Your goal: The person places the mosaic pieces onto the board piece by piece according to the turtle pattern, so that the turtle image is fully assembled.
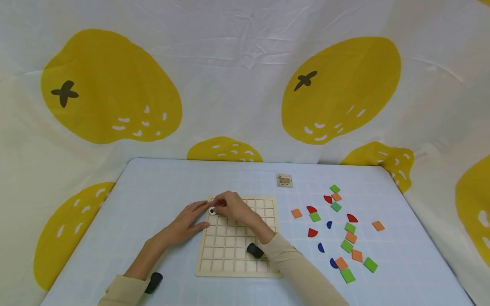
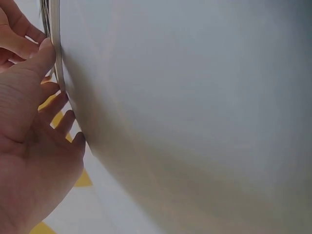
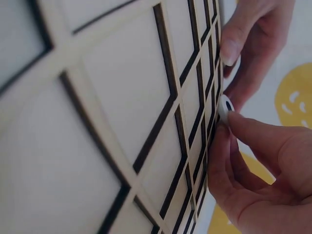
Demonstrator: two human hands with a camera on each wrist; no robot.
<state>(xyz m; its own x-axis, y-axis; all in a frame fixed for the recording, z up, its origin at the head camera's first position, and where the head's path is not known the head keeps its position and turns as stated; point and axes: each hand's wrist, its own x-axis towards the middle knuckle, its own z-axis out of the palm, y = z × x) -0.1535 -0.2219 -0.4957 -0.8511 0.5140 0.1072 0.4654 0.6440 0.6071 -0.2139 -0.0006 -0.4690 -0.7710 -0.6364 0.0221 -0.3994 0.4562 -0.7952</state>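
A wooden grid board [image 1: 218, 241] with square cells lies on the table. At its far left corner my right hand [image 1: 234, 208] pinches a small white disc [image 1: 212, 211] with a black dot, like an eye, between thumb and finger. In the right wrist view the disc [image 3: 224, 107] is held edge-on at the grid's surface; whether it touches the cell floor I cannot tell. My left hand [image 1: 186, 224] rests against the board's left edge, fingers extended. The left wrist view shows its thumb [image 2: 45, 56] at the board's edge and the other fingers alongside.
Right of the board lie scattered flat pieces: green squares [image 1: 348, 276], orange squares [image 1: 378, 225], red quarter-circles [image 1: 312, 232] and blue half-circles [image 1: 320, 247]. A small picture card [image 1: 284, 180] lies behind the board. A patterned cloth [image 1: 245, 93] hangs behind the table.
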